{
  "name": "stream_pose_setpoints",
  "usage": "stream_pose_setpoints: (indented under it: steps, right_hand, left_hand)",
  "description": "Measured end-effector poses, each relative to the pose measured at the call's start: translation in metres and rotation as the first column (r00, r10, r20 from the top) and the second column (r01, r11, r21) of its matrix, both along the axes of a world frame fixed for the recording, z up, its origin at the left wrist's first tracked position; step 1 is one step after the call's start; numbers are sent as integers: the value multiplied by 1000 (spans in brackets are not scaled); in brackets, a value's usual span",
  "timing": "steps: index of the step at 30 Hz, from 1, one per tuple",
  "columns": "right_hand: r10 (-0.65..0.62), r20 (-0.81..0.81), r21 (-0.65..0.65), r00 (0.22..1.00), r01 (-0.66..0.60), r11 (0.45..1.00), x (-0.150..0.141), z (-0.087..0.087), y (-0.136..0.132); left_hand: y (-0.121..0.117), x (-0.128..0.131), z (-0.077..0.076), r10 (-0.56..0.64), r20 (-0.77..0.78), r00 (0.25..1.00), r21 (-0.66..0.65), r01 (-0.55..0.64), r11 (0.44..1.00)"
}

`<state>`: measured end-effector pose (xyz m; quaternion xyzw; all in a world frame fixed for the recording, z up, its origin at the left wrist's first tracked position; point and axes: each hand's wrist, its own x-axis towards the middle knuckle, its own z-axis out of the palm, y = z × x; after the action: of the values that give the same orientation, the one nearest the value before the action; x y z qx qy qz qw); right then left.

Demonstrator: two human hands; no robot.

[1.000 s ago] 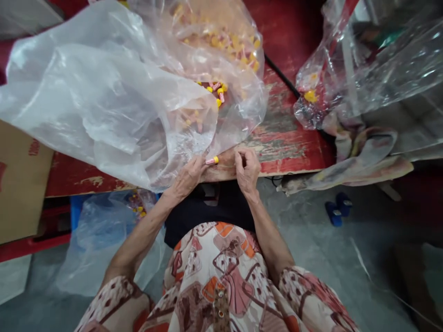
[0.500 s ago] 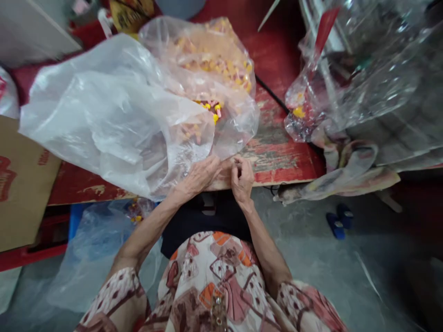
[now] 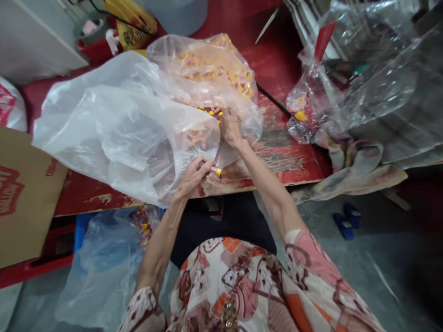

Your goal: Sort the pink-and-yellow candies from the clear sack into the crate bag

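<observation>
My left hand [image 3: 193,175] pinches a small pink and yellow plastic piece [image 3: 216,171] at the near edge of the worn red table [image 3: 277,152]. My right hand [image 3: 230,127] reaches into the mouth of a clear plastic bag [image 3: 207,69] filled with many pink and yellow pieces [image 3: 221,74]. Its fingers curl among the pieces at the bag's opening; whether they hold one is hidden. A large crumpled whitish bag [image 3: 114,120] lies just left of both hands.
Clear plastic bags [image 3: 363,78] with a few yellow pieces lie at the right of the table, beside folded cloth [image 3: 360,166]. A cardboard box [image 3: 24,198] stands at the left. Another bag [image 3: 104,258] with pieces sits on the floor below. Blue slippers [image 3: 346,221] rest on the grey floor.
My right hand left my left hand at the table edge and reached forward into the clear bag. My left hand stayed, the pink and yellow piece showing again in its fingers. The view tilted up.
</observation>
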<state>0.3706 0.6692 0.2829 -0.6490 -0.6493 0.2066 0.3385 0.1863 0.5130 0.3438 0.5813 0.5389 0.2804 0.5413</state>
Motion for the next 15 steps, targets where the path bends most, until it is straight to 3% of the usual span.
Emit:
stream_pose_setpoints:
  steps: [2, 4, 6, 9, 12, 15]
  right_hand:
    - [-3, 55, -103, 998, 8, 995, -3, -1, 23]
    - [-9, 66, -141, 998, 18, 990, -2, -5, 32]
    - [-9, 48, -127, 999, 15, 992, 4, -11, 29]
    - [4, 0, -92, 1000, -4, 996, 19, -25, 14]
    - [-14, -42, -34, 999, 13, 999, 30, -39, 2]
    - [-8, -104, 85, 995, 17, 996, 25, -45, 2]
  left_hand:
    - [-4, -6, 1, 39, -61, 997, 78, -34, 996]
    - [-9, -5, -3, 43, -209, 977, 229, 6, 973]
    - [-14, 2, -11, 43, -380, 924, 358, 104, 928]
    - [-20, 16, -23, 12, -583, 813, 406, 278, 870]
    - [-25, 23, -27, -41, -643, 764, 408, 388, 826]
    - [-34, 26, -23, 61, -609, 791, 520, 340, 784]
